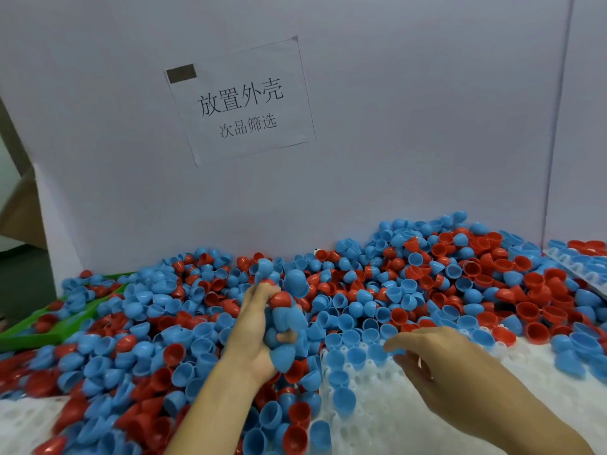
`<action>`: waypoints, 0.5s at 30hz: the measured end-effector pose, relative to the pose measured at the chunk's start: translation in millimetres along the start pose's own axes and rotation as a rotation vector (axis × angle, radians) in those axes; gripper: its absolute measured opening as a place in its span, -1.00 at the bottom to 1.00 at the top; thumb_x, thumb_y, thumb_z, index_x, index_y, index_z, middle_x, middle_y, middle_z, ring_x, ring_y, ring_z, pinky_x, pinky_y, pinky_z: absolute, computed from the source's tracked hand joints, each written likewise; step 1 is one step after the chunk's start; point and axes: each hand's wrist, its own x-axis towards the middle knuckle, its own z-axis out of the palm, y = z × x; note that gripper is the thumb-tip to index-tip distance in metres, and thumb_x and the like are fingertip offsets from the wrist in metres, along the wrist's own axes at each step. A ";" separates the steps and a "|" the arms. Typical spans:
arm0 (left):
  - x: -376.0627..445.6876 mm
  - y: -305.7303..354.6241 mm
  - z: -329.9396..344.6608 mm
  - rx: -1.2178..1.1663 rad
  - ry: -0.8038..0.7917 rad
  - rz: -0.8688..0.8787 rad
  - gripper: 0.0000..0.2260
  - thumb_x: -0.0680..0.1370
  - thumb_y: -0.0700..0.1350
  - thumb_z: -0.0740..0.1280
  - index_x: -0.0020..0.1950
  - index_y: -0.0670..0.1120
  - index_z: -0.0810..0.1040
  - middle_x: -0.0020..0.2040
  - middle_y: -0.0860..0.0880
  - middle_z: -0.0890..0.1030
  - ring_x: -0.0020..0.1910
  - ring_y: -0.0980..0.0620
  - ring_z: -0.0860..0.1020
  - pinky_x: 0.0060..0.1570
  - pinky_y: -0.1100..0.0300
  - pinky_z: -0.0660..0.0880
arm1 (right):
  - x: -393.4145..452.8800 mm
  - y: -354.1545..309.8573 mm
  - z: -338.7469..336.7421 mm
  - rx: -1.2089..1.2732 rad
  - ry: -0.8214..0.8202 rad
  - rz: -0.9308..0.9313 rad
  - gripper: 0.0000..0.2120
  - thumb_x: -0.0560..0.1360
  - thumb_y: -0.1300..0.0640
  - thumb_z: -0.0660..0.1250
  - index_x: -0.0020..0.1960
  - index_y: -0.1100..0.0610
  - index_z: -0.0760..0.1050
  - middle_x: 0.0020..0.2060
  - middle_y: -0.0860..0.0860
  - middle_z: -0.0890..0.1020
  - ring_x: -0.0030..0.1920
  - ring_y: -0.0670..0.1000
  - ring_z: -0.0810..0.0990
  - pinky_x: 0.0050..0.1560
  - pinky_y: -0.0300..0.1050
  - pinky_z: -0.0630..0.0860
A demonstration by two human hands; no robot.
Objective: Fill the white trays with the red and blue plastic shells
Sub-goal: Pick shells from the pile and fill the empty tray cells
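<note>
White tray (410, 418) (mostly shell-buried)

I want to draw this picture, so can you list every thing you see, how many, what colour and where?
shells: too many to count, red and blue, heaped across the table up to the wall
white tray: one, white, near right, a few blue shells seated in it
second tray: one, pale, far right edge, holding shells
green tray: one, green, left, partly buried
paper sign: one, white with black writing, on the wall
wall: one, pale grey, behind
left hand: holds a handful of mostly blue shells
right hand: reaches over the white tray
</note>
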 end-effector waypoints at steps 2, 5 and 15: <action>-19.0 -4.1 -5.3 -0.021 -0.012 0.019 -0.57 0.35 -0.11 0.46 0.14 -0.05 0.38 -0.34 -0.08 0.47 -0.50 0.08 0.47 -0.67 0.30 0.28 | -0.5 -4.7 0.5 0.009 0.016 -0.022 -0.77 0.64 -0.01 0.21 0.25 -0.20 0.52 -0.05 -0.31 0.55 -0.12 -0.28 0.49 0.02 -0.23 0.55; -39.1 -11.0 -14.8 -0.057 -0.034 0.016 -0.49 0.26 -0.09 0.49 0.18 -0.06 0.45 -0.37 -0.08 0.51 -0.48 0.07 0.52 -0.69 0.30 0.28 | -1.1 -14.3 1.8 0.049 0.028 -0.053 -0.77 0.63 -0.01 0.23 0.23 -0.21 0.54 -0.07 -0.30 0.57 -0.10 -0.22 0.55 0.02 -0.23 0.54; -58.6 -22.4 -16.2 0.042 -0.173 -0.001 -0.55 0.35 -0.19 0.49 0.21 0.00 0.53 -0.27 -0.12 0.55 -0.48 -0.01 0.51 -0.65 0.31 0.28 | -0.6 -35.8 8.7 0.218 0.046 -0.093 -0.74 0.59 -0.04 0.30 0.26 -0.25 0.49 -0.14 -0.35 0.57 0.02 -0.34 0.51 -0.13 -0.43 0.45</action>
